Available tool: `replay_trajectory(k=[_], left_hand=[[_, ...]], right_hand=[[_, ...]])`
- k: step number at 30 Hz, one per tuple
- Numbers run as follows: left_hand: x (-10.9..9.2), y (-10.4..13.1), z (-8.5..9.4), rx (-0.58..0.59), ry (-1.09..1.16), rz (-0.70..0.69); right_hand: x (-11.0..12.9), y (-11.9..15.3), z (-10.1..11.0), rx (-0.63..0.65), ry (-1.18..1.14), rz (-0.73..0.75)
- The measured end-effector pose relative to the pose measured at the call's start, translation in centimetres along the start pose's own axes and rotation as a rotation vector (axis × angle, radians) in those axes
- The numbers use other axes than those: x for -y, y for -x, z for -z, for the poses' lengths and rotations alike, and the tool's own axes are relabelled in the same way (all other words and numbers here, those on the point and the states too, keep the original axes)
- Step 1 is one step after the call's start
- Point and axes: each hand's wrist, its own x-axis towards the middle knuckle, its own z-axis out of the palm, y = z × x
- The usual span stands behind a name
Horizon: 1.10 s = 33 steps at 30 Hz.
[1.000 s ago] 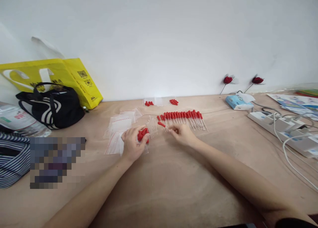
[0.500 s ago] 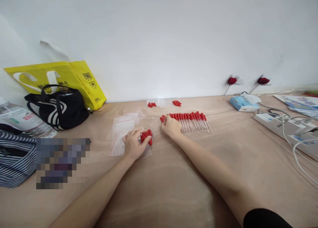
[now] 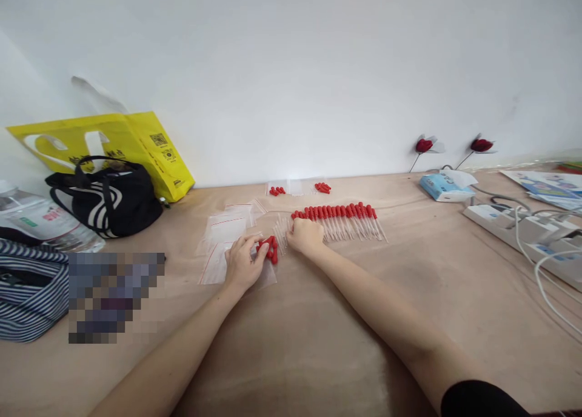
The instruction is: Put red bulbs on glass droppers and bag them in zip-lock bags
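Close to 12 o'clock on the smooth, faintly grained tan worktop (image 3: 291,344), a left hand (image 3: 245,262) arches over a small heap of glossy red pieces (image 3: 273,250), slim and rounded like little bulbs. Its grip is apart, thumb and fingers spread around the heap, with the thumb touching it. The right hand (image 3: 305,234) is curled at the near left end of a row of red-tipped sticks (image 3: 345,214); its fingertips are hidden, so whether its grip is closed on anything cannot be told. The row stretches toward 1 o'clock, thin pale shafts fanned side by side beneath rounded red heads. Between the hands lies a bunch of bare, whitish sticks (image 3: 280,232).

At 11 o'clock, flat see-through plastic bags (image 3: 226,230) with red lines overlap, some partly under the left hand. Near the wall at 12 o'clock, more clear film (image 3: 294,188) carries two small red clusters (image 3: 322,188).

Also at 11 o'clock leans a crisp yellow bag (image 3: 157,153), behind a soft black bag (image 3: 125,202) with white stripes; at 10 o'clock are a clear plastic bottle (image 3: 54,220) and striped fabric (image 3: 31,302). Between 1 and 2 o'clock sits a blue tissue packet (image 3: 443,188), and at 2 o'clock a long white power strip (image 3: 522,238) with looping cords.
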Motion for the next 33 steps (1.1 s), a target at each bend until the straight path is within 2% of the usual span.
replay_trajectory(k=[7,13,17,21,23,25,28,31,33], left_hand=[[0.8,-0.5,-0.5,0.049,0.037,0.070],[0.6,-0.7,-0.5,0.018,0.057,0.084],[0.4,-0.7,-0.2,-0.027,0.102,0.086],[-0.5,-0.4,0.4,-0.182,0.209,0.022],[-1.2,0.0,0.7,-0.206,0.250,-0.053],[-2.0,0.5,0.6,-0.149,0.300,-0.133],[-3.2,1.3,0.2,0.015,0.325,-0.288],[-4.2,2.0,-0.4,0.164,0.240,-0.440],[-4.6,2.2,-0.7,0.244,0.200,-0.492]], right_hand=[[0.8,-0.6,-0.2,0.099,0.032,-0.017],[0.6,-0.1,0.6,0.082,0.030,-0.015],[-2.0,1.7,1.6,-0.019,0.017,0.077],[-6.6,4.5,2.1,-0.086,-0.156,0.394],[-9.0,5.7,2.0,-0.135,-0.207,0.480],[-11.0,6.8,1.9,-0.194,-0.241,0.526],[-12.9,7.8,1.8,-0.219,-0.271,0.575],[-13.3,8.2,1.7,-0.223,-0.289,0.572],[-13.1,8.3,1.5,-0.215,-0.291,0.559]])
